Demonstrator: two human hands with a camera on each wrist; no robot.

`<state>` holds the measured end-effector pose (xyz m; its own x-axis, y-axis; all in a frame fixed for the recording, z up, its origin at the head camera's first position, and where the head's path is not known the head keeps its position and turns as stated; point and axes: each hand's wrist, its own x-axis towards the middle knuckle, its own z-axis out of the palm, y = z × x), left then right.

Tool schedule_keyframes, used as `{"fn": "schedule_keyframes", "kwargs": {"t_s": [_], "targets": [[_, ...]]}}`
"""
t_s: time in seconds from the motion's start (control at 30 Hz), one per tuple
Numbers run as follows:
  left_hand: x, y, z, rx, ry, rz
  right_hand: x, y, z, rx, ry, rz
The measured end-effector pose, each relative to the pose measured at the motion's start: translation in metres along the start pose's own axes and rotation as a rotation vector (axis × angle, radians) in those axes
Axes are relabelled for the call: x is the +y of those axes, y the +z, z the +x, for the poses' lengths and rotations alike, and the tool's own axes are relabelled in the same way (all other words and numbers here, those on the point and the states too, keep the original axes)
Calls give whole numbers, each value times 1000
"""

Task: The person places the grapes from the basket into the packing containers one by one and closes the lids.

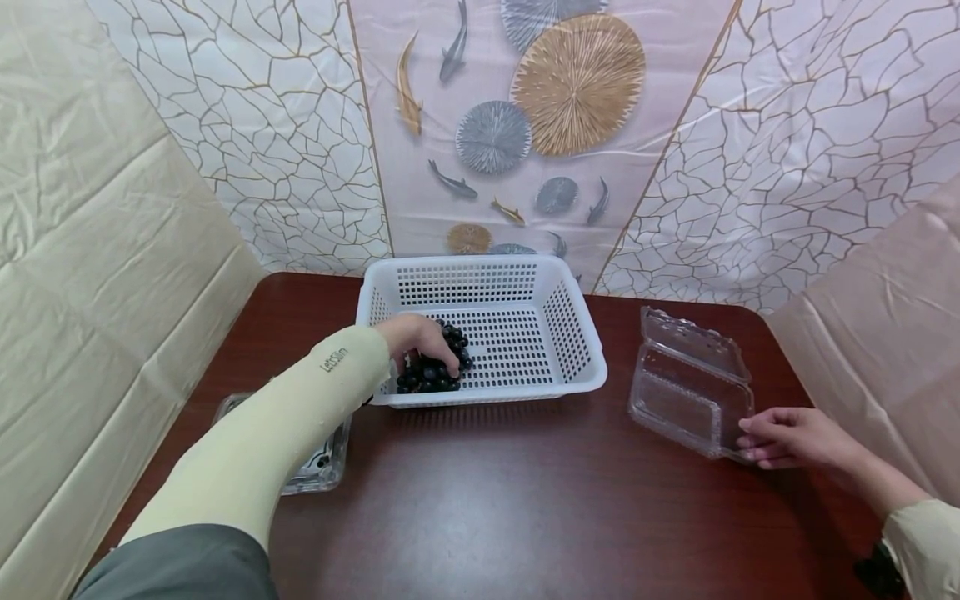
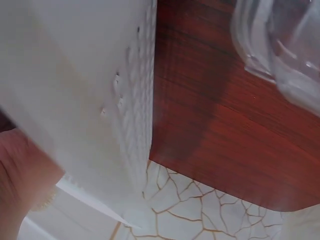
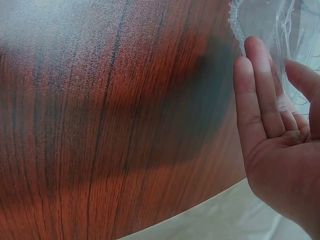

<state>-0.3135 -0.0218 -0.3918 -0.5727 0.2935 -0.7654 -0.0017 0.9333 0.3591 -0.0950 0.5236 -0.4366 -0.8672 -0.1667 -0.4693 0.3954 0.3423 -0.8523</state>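
A bunch of dark grapes (image 1: 431,375) lies in the left end of a white plastic basket (image 1: 483,398). My left hand (image 1: 422,335) reaches over the rim and grips the grapes from above; most of its fingers are hidden. The left wrist view has only part of that hand (image 2: 25,170), beside the basket's wall (image 2: 100,120). On the right, a clear plastic clamshell box (image 1: 678,400) stands with its lid raised. My right hand (image 1: 795,437) pinches the box's near right corner between thumb and fingers. The right wrist view shows these fingers (image 3: 245,95) at the box's edge.
Another clear plastic box (image 1: 330,475), with dark marks or pieces visible, sits at the left, partly under my left forearm. All stands on a dark reddish wooden table (image 1: 480,500). Patterned cloth walls (image 1: 277,150) enclose its back and sides.
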Motion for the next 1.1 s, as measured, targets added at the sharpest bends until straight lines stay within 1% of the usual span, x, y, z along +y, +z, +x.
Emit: {"fn": "schedule_keyframes", "kwargs": {"t_s": [0.13,0.27,0.4,0.57,0.83,1.1], "targets": [[-8,-3,3,5,15,-71,-1,1,1,10,4,-3],[-13,-6,4,-16,39,-161,-3,1,3,21,8,-11],[-14,-6,0,-28,78,-270,-5,2,3,35,13,-25],[-18,-11,-2,-37,111,-374,-7,2,5,37,15,-39],[-25,-22,-12,-33,159,-441,-9,3,6,43,22,-74],[-24,-40,-30,-33,215,-503,-12,2,6,58,38,-131]]}}
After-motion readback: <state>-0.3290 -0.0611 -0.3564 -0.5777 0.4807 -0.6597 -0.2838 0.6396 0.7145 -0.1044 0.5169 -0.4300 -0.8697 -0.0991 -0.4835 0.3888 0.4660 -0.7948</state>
